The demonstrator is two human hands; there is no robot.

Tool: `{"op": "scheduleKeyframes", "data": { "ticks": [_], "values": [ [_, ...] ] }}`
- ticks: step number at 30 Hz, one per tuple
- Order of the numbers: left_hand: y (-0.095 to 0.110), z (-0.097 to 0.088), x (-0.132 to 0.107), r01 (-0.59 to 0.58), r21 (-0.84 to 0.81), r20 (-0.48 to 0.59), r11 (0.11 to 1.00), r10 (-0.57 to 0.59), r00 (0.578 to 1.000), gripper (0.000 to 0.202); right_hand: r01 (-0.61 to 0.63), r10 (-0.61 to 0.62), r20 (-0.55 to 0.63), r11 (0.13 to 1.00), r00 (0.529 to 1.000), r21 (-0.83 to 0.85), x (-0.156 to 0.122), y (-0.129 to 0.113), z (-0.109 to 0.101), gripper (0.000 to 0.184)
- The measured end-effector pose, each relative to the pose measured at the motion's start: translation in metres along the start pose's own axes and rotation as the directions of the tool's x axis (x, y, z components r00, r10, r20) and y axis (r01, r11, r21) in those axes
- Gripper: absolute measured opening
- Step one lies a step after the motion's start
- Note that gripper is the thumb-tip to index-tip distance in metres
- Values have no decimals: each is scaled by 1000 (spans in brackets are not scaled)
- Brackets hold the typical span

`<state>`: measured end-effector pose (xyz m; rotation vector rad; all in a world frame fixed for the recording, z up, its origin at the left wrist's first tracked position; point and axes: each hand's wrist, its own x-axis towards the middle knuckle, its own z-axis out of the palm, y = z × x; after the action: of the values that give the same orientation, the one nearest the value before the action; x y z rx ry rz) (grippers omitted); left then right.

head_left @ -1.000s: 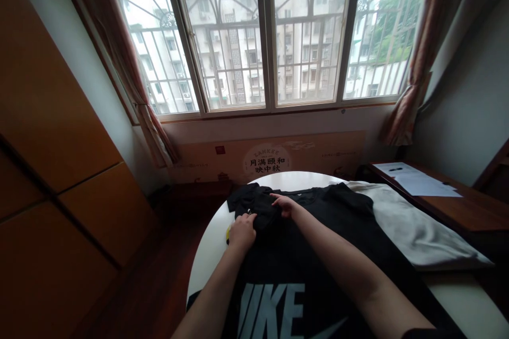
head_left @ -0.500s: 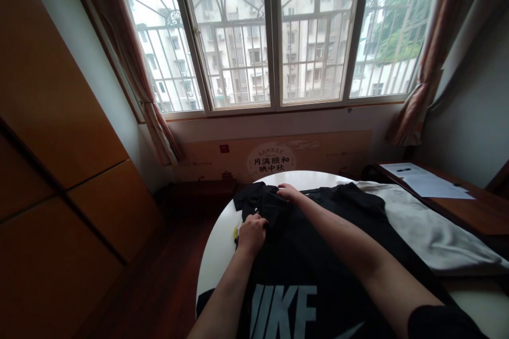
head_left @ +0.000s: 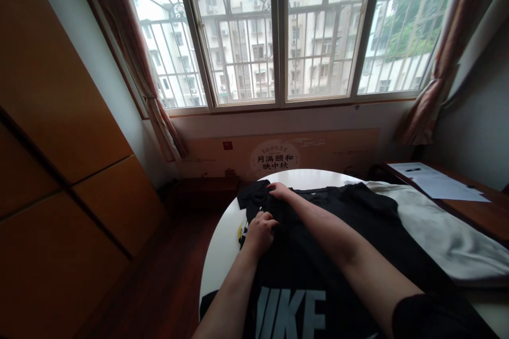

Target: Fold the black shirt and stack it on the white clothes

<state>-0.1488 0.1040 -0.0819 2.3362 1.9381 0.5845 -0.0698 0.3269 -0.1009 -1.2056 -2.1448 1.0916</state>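
Black shirt [head_left: 304,267] lies on white table [head_left: 222,254], neckline toward window [head_left: 318,53], long axis running toward person. Left hand [head_left: 261,233], right hand [head_left: 279,191] curl over bunched cloth [head_left: 255,194]; pinch unclear from here. Hands closer together than second ago.

Support surface: white table [head_left: 217,257] with curved rim and smooth top. Bare margin visible along left side; narrow bare strip at far edge. Loaded on top: black fabric T-shirt [head_left: 304,259], spread, neckline toward far edge, grey block lettering toward near side, upper left portion bunched. Right side: pale grey fabric piece [head_left: 441,233], wrinkled, adjoining T-shirt. Left margin: small yellow-and-white item [head_left: 240,231] beside T-shirt, too small to identify.
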Motion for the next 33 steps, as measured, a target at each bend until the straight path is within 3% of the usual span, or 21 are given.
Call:
{"op": "scheduleKeyframes", "data": {
  "ticks": [5, 11, 15, 17, 19, 24, 27, 33],
  "values": [
    [4, -1, -2, -16, -8, 9, 1000, 17, 1000, 20, 39, -40, -6, 997, 999, -61, -2, 4, 0, 27],
    [6, -2, -1, 15, 63, 37, 998, -18, 999, 36, 76, -100, -127, 981, 987, -180, -15, 7, -6, 34],
    [4, 2, 0, 3, 44, -35, 999, -2, 999, 25, 116, -185, -274, 962, 944, -248, -29, 9, -15, 58],
    [3, 5, 0, -55, -2, -97, 998, 55, 994, 33, 180, -263, -306, 945, 915, -273, -37, 9, -17, 60],
    [4, 7, 0, -128, -38, -105, 991, 123, 987, 40, 281, -359, -258, 914, 897, -294, -47, 10, -15, 55],
    [3, 7, -2, -164, -75, 54, 984, 168, 984, 42, 494, -504, 52, 814, 862, -305, -69, 18, 7, 51],
    [3, 4, -4, -141, -113, 61, 984, 148, 987, 41, 500, -471, 169, 800, 866, -331, -71, 23, 19, 60],
    [10, -5, -9, -121, -142, 102, 982, 136, 985, 39, 425, -357, 234, 811, 904, -402, -58, 19, 21, 68]
  ]
}}
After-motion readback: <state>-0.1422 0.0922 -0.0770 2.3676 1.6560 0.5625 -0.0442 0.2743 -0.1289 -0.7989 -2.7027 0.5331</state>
